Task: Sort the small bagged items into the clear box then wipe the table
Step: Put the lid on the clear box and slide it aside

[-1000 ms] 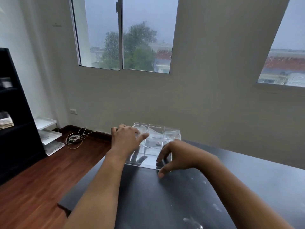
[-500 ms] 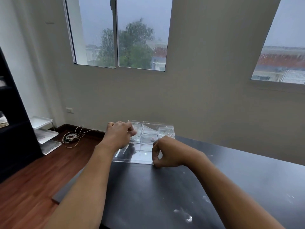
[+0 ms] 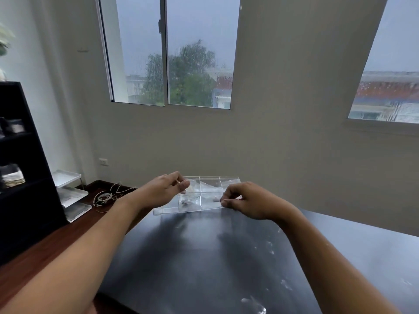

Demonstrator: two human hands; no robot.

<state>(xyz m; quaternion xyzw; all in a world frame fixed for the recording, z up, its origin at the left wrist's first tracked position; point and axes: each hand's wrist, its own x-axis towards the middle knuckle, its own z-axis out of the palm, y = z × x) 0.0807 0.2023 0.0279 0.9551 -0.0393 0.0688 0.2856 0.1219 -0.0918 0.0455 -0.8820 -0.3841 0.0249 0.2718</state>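
Note:
A clear box (image 3: pixel 209 193) with several compartments stands at the far left corner of the black table (image 3: pixel 204 257). Small clear bags (image 3: pixel 205 186) lie in its compartments, one with something dark (image 3: pixel 187 202) and one with something pale (image 3: pixel 215 199). My left hand (image 3: pixel 166 189) pinches the box's left wall near the back. My right hand (image 3: pixel 246 200) pinches its right front corner. The box's front edge sits slanted across the table corner. I cannot tell whether it is lifted off the surface.
White smudges (image 3: pixel 255 308) mark the tabletop at the near right. A black shelf unit (image 3: pixel 25 177) stands at the left, with stacked white trays (image 3: pixel 72 196) and a coil of cable (image 3: pixel 105 197) on the wooden floor. The wall is just behind the table.
Both hands went from resting spread on the box to pinching its sides. The head view tilted up and shifted, so the box sits lower and flatter in view.

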